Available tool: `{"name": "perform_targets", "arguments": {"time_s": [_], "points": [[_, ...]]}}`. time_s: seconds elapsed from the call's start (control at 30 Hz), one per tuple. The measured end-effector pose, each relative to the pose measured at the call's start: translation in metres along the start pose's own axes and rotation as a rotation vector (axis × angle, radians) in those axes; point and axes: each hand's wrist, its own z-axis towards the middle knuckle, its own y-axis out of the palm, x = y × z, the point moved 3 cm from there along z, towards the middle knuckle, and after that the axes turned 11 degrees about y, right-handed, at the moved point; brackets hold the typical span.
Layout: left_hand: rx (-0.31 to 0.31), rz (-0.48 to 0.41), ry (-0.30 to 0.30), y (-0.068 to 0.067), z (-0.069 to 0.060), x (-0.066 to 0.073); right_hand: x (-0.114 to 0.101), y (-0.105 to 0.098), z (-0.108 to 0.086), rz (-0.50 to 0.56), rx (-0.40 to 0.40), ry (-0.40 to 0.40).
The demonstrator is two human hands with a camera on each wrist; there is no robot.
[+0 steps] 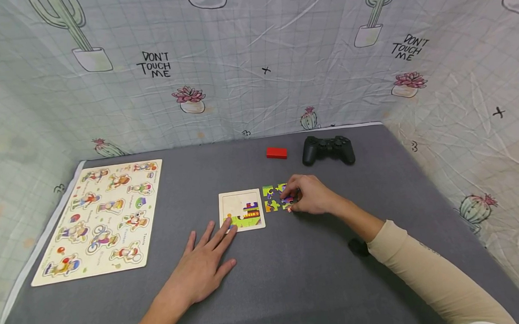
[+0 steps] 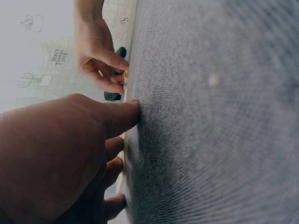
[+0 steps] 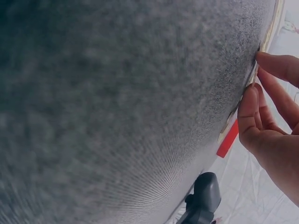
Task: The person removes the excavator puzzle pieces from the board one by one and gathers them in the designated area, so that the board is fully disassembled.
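Note:
A small square wooden puzzle tray point(image 1: 231, 199) lies mid-table, its lower part and right side filled with printed pieces. My left hand point(image 1: 204, 269) lies with spread fingers at the tray's near left corner, fingertips on its edge, thumb on the cloth. To the tray's right is a group of loose jigsaw pieces point(image 1: 271, 206). Over the right side of that group, my right hand point(image 1: 310, 194) pinches a puzzle piece point(image 1: 288, 199) between thumb and fingers, low at the table surface. In the right wrist view the right hand point(image 3: 273, 107) hides most of the pieces.
A large wooden board point(image 1: 129, 182) with printed animal figures lies on the left. Behind the loose pieces sit a red block point(image 1: 277, 153) and a black game controller point(image 1: 328, 150). A patterned cloth wall point(image 1: 239, 62) closes off the grey table's back and sides.

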Motion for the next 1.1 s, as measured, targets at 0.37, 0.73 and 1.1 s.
{"name": "perform_targets", "arguments": {"time_s": [0.37,0.73,1.1], "points": [[-0.006,0.011,-0.007,0.0001,0.0015,-0.001,0.0003,0.0,0.0022,-0.027,0.0,-0.013],[-0.014,0.002,-0.017,0.0001,0.0006,0.0,-0.0002,-0.0003,0.0004,-0.03,-0.013,-0.024],[-0.005,-0.003,-0.019,0.0004,0.0002,-0.0008,0.0002,-0.0016,0.0009,-0.032,-0.023,-0.031]]}}
